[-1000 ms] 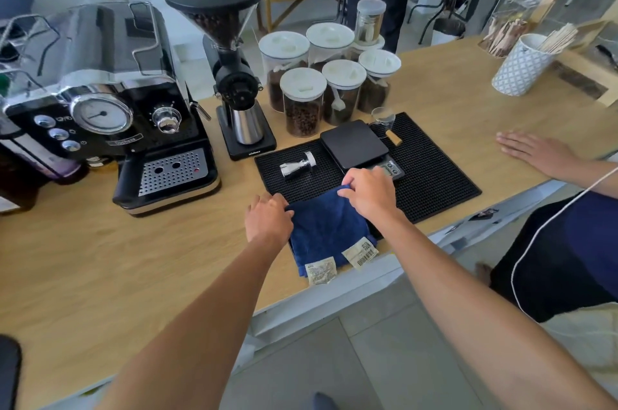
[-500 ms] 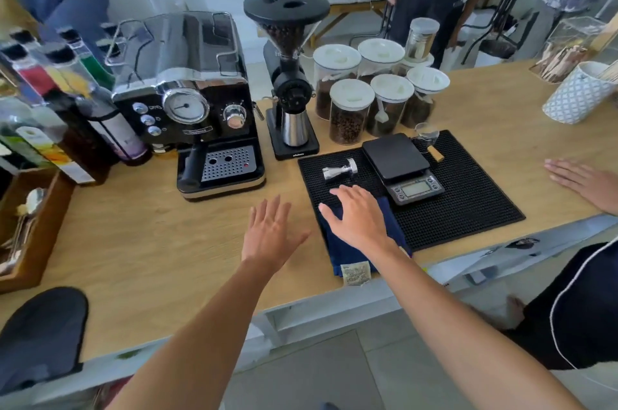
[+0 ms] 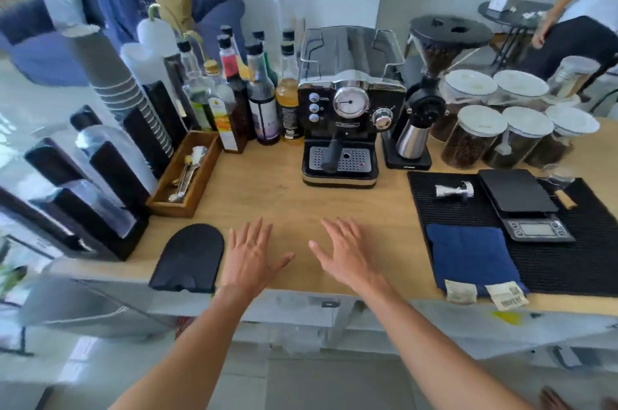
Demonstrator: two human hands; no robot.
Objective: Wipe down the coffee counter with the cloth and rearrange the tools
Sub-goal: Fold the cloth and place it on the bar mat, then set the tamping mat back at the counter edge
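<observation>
Hands spread over bare wood at the near edge of the coffee counter [image 3: 267,195]: the left hand [image 3: 249,255] and the right hand [image 3: 344,255] are both flat, fingers straight and fanned apart, holding nothing; whether the palms actually touch the wood cannot be told. The blue cloth [image 3: 468,255], folded into a rectangle with two labels hanging toward the counter's front lip, lies off to the right of both hands, on the near left corner of the black rubber mat [image 3: 551,262]. Its long side runs from the counter edge toward the wall. The right hand is clearly the nearer of the two, with open wood between its little-finger side and the cloth; a sideways reach to the right looks like what any wiping would need first. Just left of the left hand sits a black rounded pad [image 3: 190,259] at the counter edge. Further back on the mat rest a steel jigger [image 3: 454,190] on its side and a black scale [image 3: 521,202], touching the cloth's far right corner. Behind them stand the espresso machine [image 3: 347,108], the grinder [image 3: 424,108], the lidded bean jars [image 3: 478,135], and to the left a wooden tray [image 3: 204,172] of spoons before the syrup bottles [image 3: 264,98].
</observation>
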